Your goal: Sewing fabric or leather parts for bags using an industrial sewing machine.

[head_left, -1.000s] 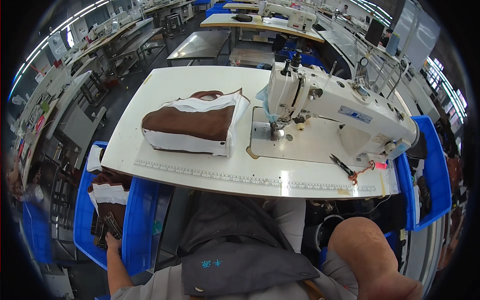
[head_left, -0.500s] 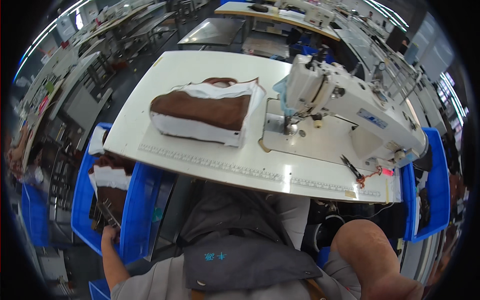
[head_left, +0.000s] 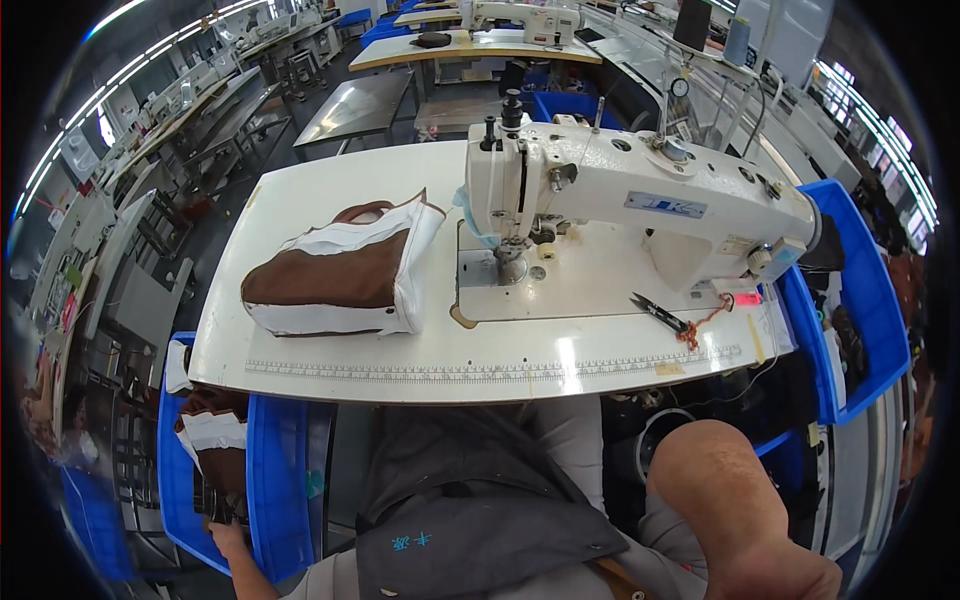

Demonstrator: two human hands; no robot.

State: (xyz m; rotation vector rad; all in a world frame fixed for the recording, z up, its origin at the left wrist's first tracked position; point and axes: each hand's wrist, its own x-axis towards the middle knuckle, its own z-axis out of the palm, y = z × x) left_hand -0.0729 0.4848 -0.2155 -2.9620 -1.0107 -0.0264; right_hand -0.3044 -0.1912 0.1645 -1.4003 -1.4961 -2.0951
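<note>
My left hand (head_left: 226, 537) reaches down into the near end of the blue bin (head_left: 282, 480) at the left. Its fingers look curled at the edge of dark pieces there, and what they grip is hidden. Just beyond it in the bin lie brown and white sewn pieces (head_left: 216, 432). My right arm is bent at the lower right, elbow forward. Only part of my right hand (head_left: 805, 577) shows at the lower edge, its fingers hidden. A brown and white bag piece (head_left: 335, 270) with a brown handle lies on the white sewing table (head_left: 500, 372), touched by neither hand.
A white sewing machine (head_left: 600, 180) stands on the table's right half. Black thread snips (head_left: 660, 313) lie by orange thread before it. A ruler strip (head_left: 480, 373) runs along the front edge. Another blue bin (head_left: 860, 300) with dark pieces stands at the right.
The view has shifted, so the table and machine appear further left and the left bin lower. My left hand stays in the bin, and the bag piece rests on the table as before.
</note>
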